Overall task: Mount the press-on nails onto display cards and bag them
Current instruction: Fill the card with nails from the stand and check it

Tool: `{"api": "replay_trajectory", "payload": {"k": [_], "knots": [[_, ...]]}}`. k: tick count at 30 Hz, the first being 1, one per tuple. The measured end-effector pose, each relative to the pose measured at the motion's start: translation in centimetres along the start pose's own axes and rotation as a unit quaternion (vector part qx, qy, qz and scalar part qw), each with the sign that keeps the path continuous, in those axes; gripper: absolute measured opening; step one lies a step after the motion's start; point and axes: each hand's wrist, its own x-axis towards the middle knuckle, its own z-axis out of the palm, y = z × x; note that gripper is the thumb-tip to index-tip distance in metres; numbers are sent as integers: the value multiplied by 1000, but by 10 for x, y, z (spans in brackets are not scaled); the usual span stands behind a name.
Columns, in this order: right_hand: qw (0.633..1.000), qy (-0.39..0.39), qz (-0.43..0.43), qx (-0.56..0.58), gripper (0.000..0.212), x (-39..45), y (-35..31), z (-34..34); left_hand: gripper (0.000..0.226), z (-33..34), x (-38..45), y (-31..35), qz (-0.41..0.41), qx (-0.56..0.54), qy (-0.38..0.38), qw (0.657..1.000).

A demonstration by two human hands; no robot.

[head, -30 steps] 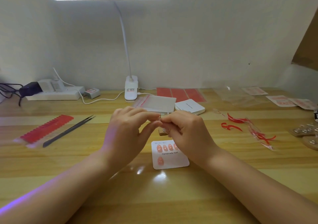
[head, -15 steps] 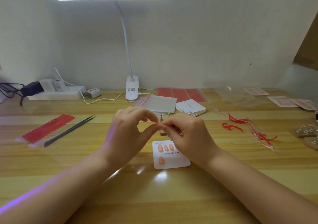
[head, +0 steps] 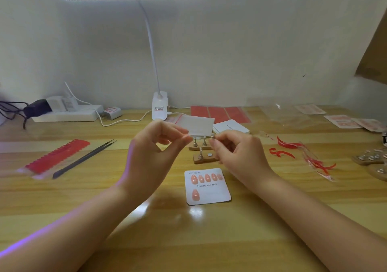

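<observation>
A white display card printed "Handmade Nail" lies on the wooden desk and carries several pink press-on nails. Just beyond it stand two small wooden holders with metal pegs. My left hand hovers above them, thumb and forefinger pinched on a small press-on nail that my fingertips mostly hide. A short gap to the right, my right hand pinches a small metal peg at the same height.
Black tweezers and a red tab sheet lie at the left. Behind my hands are the lamp base, a power strip, clear bags, white cards and red sheets. Red peeled strips and bagged cards lie right.
My hands were pressed together at the fingertips above the holders. They have now pulled apart, the left one to the left and the right one to the right, which uncovers the holders.
</observation>
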Motion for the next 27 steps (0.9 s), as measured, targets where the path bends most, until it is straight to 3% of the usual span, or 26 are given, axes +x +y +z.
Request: {"api": "replay_trajectory", "payload": {"k": [7,11,17,21,27], "knots": [[998,-6,52,-29,10,0,12,5,20,8,-7,-11,-141,-61,-26,988],[990,-18,58,-126,18,2,20,8,18,11,-14,-15,-148,-35,-50,987],[958,-100,71,-258,31,7,22,12,24,13,-18,-17,-142,23,-79,986],[956,-102,56,-269,35,6,22,9,28,12,-18,-17,-137,34,-84,987],[955,-87,44,-281,25,3,23,3,29,11,-18,-20,-142,42,-85,985]]}}
